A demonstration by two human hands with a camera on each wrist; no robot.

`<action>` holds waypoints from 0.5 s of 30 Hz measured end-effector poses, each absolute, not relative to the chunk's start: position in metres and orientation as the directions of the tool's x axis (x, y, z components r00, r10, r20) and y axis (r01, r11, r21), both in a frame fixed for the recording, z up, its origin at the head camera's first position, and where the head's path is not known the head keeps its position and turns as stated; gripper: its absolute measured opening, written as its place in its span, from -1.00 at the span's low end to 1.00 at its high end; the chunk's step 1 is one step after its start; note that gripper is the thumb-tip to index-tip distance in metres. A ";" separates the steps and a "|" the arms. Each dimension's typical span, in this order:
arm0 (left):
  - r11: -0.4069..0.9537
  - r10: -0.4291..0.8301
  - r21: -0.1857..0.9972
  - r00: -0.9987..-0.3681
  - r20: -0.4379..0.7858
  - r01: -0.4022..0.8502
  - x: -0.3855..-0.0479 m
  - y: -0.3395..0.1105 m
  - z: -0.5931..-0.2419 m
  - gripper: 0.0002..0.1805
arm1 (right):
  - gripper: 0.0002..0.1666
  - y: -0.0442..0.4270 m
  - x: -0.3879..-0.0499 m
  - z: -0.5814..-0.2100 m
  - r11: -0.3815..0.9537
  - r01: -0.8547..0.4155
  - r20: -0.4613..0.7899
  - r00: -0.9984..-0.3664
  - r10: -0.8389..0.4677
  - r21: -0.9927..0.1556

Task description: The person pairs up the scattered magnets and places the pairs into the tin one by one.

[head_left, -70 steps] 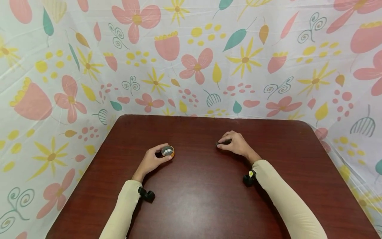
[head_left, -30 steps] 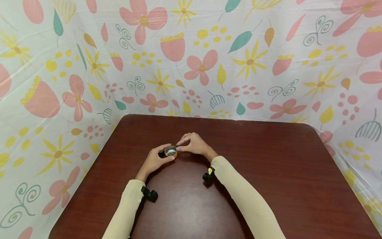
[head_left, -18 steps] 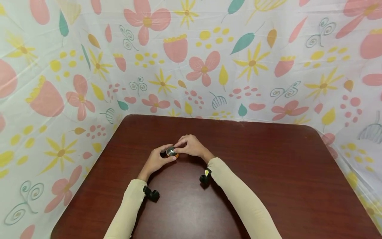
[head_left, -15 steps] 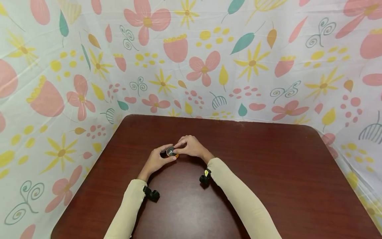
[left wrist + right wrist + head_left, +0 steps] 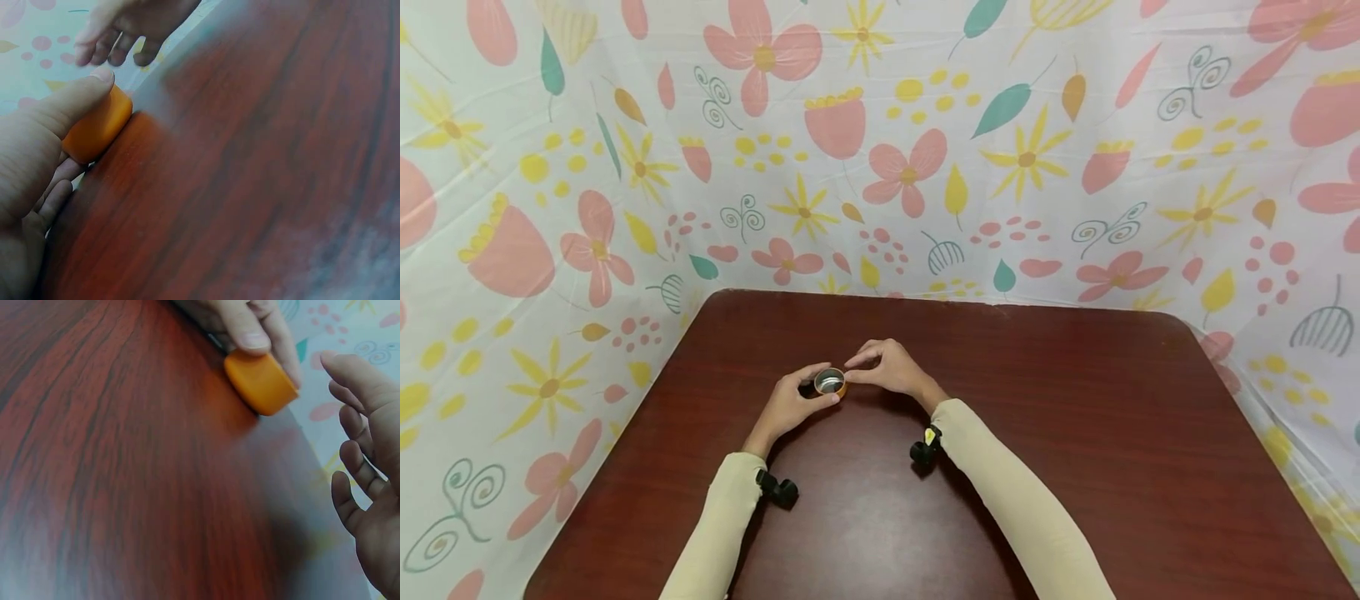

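Observation:
A small round orange cup (image 5: 831,382), silvery inside, stands on the table at centre-left in the head view. My left hand (image 5: 792,403) holds it from the left, thumb on the near side and fingers on the far side. Something dark shows low in the cup, too small to make out. My right hand (image 5: 891,367) hovers just right of the rim, fingers loosely bent. In the right wrist view nothing is between those fingers, and they are apart from the orange wall (image 5: 262,384).
The dark reddish-brown wooden table (image 5: 880,500) has rounded far corners. A white flower-printed cloth (image 5: 880,167) hangs behind it and along both sides. Each wrist carries a small black camera, such as the left one (image 5: 777,490).
My right hand came left across the table with a small dark object, dipped its fingers into the cup, then drew back without the object. My left hand kept holding the cup.

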State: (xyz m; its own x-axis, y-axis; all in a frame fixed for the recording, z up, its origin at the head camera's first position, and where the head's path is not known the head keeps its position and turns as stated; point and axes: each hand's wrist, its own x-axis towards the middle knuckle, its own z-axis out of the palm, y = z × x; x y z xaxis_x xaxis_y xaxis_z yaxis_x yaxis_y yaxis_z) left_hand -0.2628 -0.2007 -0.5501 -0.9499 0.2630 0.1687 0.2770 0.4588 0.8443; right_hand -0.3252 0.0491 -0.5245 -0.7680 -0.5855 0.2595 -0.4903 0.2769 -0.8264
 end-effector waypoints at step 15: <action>0.476 0.258 0.832 -0.950 0.177 0.284 -0.259 -0.206 -0.545 -0.15 | -0.60 0.154 -0.298 -0.501 0.299 -0.396 0.246 -0.866 -0.435 -0.868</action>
State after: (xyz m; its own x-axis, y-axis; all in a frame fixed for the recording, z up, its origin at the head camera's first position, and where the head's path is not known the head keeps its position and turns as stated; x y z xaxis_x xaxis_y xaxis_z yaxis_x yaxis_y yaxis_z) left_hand -0.2590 -0.2061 -0.5449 -0.9499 0.2577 0.1769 0.2842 0.4759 0.8323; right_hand -0.2983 0.1536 -0.5007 -0.8664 -0.4347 0.2457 -0.3961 0.2987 -0.8683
